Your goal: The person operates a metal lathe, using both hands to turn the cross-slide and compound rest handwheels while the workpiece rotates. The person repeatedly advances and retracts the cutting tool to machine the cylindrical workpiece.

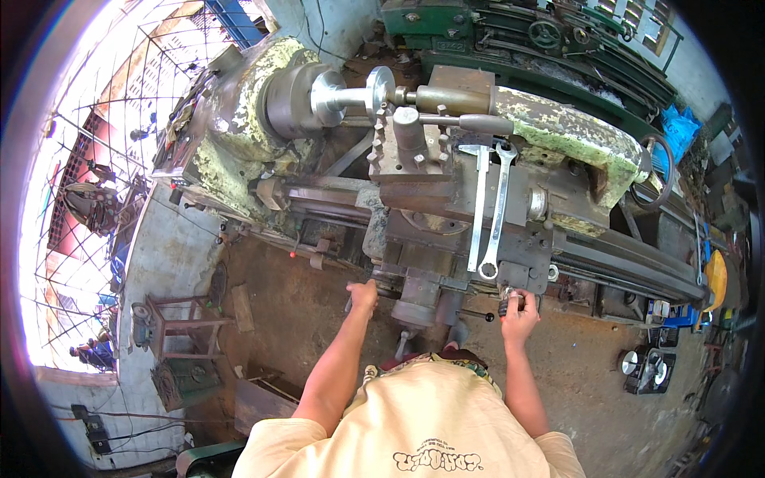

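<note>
A metal lathe stretches across the view before me. My left hand [363,295] is closed on a crank handle [348,305] at the front of its carriage. Farther right, the fingers of my right hand [519,317] pinch a small dark metal knob [505,301] at the carriage's front edge, partly hidden by them. Between the chuck [296,99] and the tailstock [450,99] sits a shiny flanged workpiece [351,97]. The tool post [410,131] stands just in front of it. A vernier caliper [479,209] and a combination wrench [500,209] lie side by side on the carriage.
A black ball-ended lever [488,317] sticks out between my hands. The tailstock handwheel [653,171] is at the right. A green machine [542,44] stands behind. Left are a metal-framed stool [187,327] and a barred opening; a black crate [649,370] sits on the floor at right.
</note>
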The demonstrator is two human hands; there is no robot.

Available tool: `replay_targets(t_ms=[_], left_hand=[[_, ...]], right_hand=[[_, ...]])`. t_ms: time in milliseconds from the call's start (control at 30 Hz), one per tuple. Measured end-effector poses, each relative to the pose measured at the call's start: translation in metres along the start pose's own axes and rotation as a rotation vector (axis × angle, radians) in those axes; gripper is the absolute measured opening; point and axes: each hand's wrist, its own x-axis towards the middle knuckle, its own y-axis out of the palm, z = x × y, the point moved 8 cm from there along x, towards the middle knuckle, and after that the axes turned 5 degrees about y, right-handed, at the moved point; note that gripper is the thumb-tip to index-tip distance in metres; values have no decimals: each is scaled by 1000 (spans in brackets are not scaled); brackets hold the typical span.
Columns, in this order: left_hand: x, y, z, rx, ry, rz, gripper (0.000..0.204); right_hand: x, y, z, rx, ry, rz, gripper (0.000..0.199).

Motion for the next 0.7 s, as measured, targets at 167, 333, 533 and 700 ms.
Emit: replay_targets(t_ms=[167,333,533,700], left_hand=[[1,0,1,49,17,-50,48],[4,-2,1,59,15,-50,68],[6,-1,5,54,18,-41,56],[8,2,7,12,-26,15,53]], right_hand=[[0,-1,4,-16,-25,9,17],[0,0,2,35,-3,23,16],[1,1,1,59,2,47,14],[1,3,-4,79,20,71,13]])
